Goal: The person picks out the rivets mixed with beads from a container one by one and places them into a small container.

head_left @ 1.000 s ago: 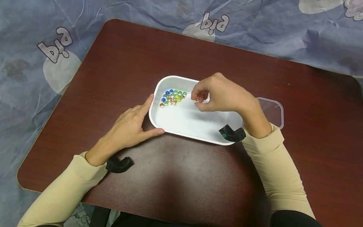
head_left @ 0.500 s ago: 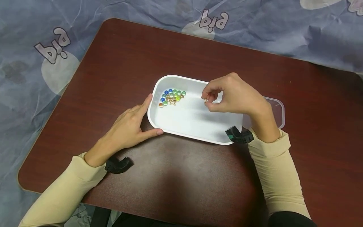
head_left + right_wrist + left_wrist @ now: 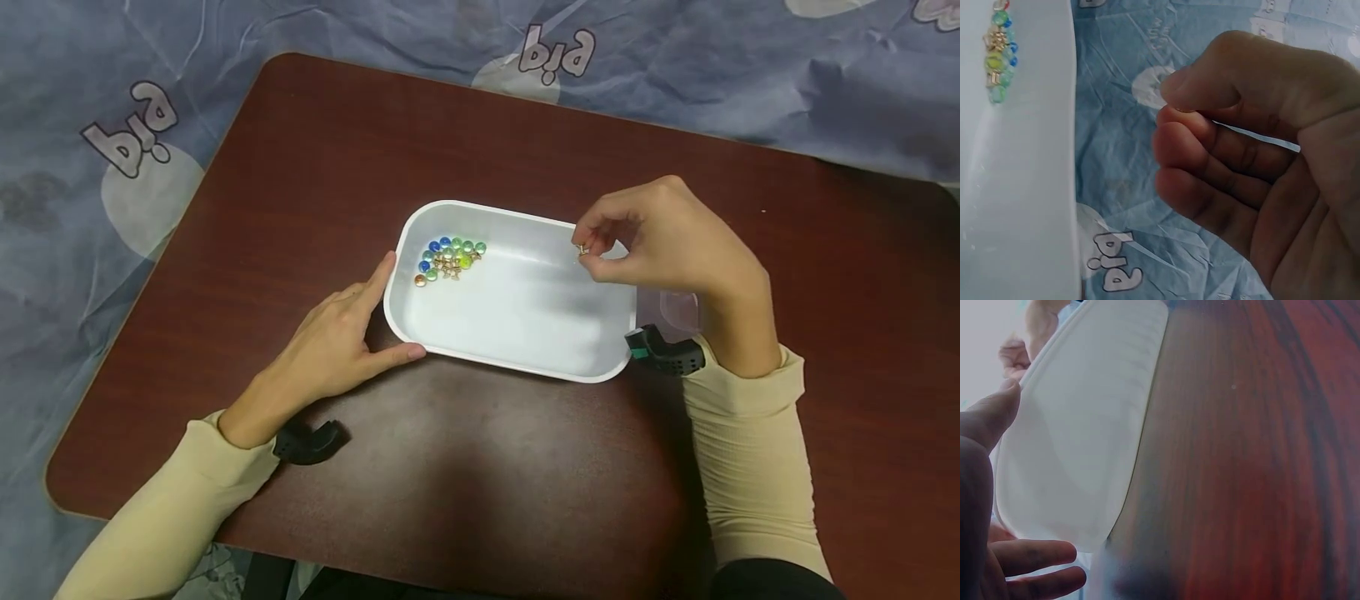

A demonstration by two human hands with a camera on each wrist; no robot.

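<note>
A white tray lies on the table, with glass marbles in blue, green, yellow-green and orange grouped at its left end. Small gold star-shaped charms are mixed in among them. My right hand pinches one small gold charm between thumb and index finger above the tray's right end; in the right wrist view the fingers hide nearly all of it. At the tray's left end my left hand is spread, thumb and index finger touching the outer wall.
A clear plastic lid or box lies right of the tray, partly hidden by my right forearm. The brown table has its far edge against a blue printed cloth. Both wrists carry black camera mounts.
My right hand has moved rightward with the gold charm, from mid-tray to over the right end. My left hand stays against the tray.
</note>
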